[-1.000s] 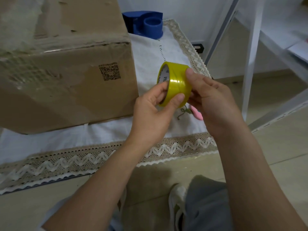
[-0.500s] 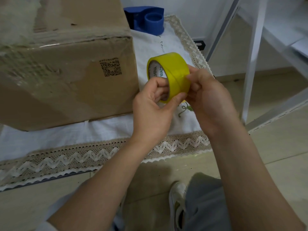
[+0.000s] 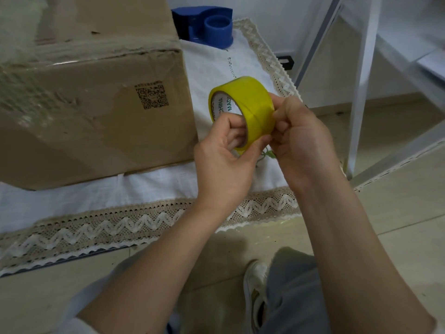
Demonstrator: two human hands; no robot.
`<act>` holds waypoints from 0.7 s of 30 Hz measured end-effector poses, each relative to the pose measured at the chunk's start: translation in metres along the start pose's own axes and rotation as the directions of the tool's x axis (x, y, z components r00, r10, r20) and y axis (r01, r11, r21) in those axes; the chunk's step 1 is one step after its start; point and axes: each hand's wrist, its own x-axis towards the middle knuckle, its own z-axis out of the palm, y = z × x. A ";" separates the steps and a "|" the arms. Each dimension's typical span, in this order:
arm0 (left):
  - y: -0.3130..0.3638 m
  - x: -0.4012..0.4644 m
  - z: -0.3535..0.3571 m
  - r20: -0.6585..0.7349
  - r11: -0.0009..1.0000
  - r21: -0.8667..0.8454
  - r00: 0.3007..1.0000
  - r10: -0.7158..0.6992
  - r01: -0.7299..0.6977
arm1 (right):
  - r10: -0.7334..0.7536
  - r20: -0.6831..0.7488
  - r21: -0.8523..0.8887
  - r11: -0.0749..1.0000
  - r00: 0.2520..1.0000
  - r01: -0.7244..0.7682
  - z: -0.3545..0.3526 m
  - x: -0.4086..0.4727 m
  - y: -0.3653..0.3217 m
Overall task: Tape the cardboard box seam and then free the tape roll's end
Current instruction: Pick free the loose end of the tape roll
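A yellow tape roll (image 3: 248,102) is held in the air just right of the cardboard box (image 3: 91,112). My left hand (image 3: 224,162) grips the roll from below, fingers inside the core and thumb on the outer band. My right hand (image 3: 298,143) presses its curled fingertips against the roll's right side, at the outer layer. No loose tape end shows. The box stands on a white cloth with clear tape over its top edge and a QR code on its side.
A blue tape dispenser (image 3: 207,25) stands behind the box on the lace-edged white cloth (image 3: 154,186). White metal shelf legs (image 3: 361,88) rise at the right. My grey trouser leg and a white shoe (image 3: 255,292) are below, on the tiled floor.
The roll has turned in my hands so its printed core faces me more. My right fingers slid from the top of the roll down to its right side.
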 end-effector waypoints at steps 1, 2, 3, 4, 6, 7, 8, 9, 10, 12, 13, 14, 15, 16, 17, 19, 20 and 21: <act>-0.001 0.000 0.000 -0.002 1.000 0.006 1.000 0.003 -0.003 | -0.001 -0.002 0.001 1.000 1.000 0.001 -0.001 0.000 0.000; -0.001 -0.001 0.001 -0.003 1.000 0.011 1.000 0.004 -0.004 | 0.001 -0.006 0.001 1.000 1.000 -0.001 -0.001 0.001 0.000; -0.001 -0.001 0.001 -0.006 1.000 0.017 1.000 0.006 -0.005 | 0.003 -0.010 0.002 1.000 1.000 -0.003 -0.001 0.001 0.001; -0.001 -0.001 0.002 -0.008 1.000 0.022 1.000 0.008 -0.008 | 0.002 -0.013 0.002 1.000 1.000 -0.002 -0.001 0.002 0.002; -0.001 -0.001 0.003 -0.009 1.000 0.028 1.000 0.013 -0.012 | -0.021 -0.013 -0.019 1.000 1.000 0.021 -0.001 0.003 0.004; 0.000 -0.001 0.003 -0.008 1.000 0.027 1.000 0.014 -0.014 | -0.031 -0.008 -0.029 0.999 0.999 0.031 -0.002 0.005 0.006; 0.000 0.000 0.004 -0.007 1.000 0.025 1.000 0.014 -0.014 | -0.036 0.009 -0.028 0.999 0.999 0.037 -0.003 0.006 0.007; 0.000 0.000 0.003 -0.010 1.000 0.022 1.000 0.012 -0.012 | -0.037 0.041 -0.018 0.999 0.998 0.038 -0.004 0.007 0.008; 0.001 0.001 0.003 -0.017 1.000 0.015 1.000 0.010 -0.010 | -0.039 0.086 -0.002 0.999 0.996 0.040 -0.005 0.007 0.007; 0.001 0.001 0.003 -0.032 1.000 -0.002 0.999 0.004 -0.004 | -0.036 0.151 0.068 0.997 0.988 0.026 -0.005 0.006 0.004; 0.001 0.002 0.003 -0.037 1.000 -0.004 0.999 0.004 -0.005 | -0.023 0.150 0.098 0.995 0.988 0.008 -0.004 0.006 0.004; 0.001 0.002 0.003 -0.040 1.000 -0.004 0.999 0.007 -0.007 | -0.011 0.135 0.107 0.994 0.991 -0.003 -0.002 0.006 0.004; 0.000 0.001 0.003 -0.044 1.000 -0.004 0.999 0.008 -0.008 | -0.006 0.113 0.103 0.995 0.994 -0.006 -0.001 0.006 0.005; -0.001 0.001 0.003 -0.049 1.000 -0.005 0.999 0.006 -0.007 | -0.008 0.095 0.099 0.995 0.995 -0.002 0.000 0.006 0.007; -0.001 0.000 0.004 -0.055 1.000 -0.005 0.998 0.003 -0.003 | -0.013 0.082 0.099 0.995 0.997 0.005 0.002 0.006 0.009; -0.003 -0.001 0.004 -0.072 1.000 0.009 0.997 0.003 -0.003 | -0.015 0.067 0.110 0.994 0.998 0.008 0.005 0.007 0.012; -0.004 -0.001 0.005 -0.082 1.000 0.019 0.997 0.006 -0.005 | -0.013 0.059 0.118 0.993 0.998 0.006 0.005 0.008 0.013; -0.005 -0.002 0.005 -0.091 1.000 0.027 0.996 0.009 -0.007 | -0.010 0.056 0.130 0.991 0.998 0.003 0.006 0.009 0.013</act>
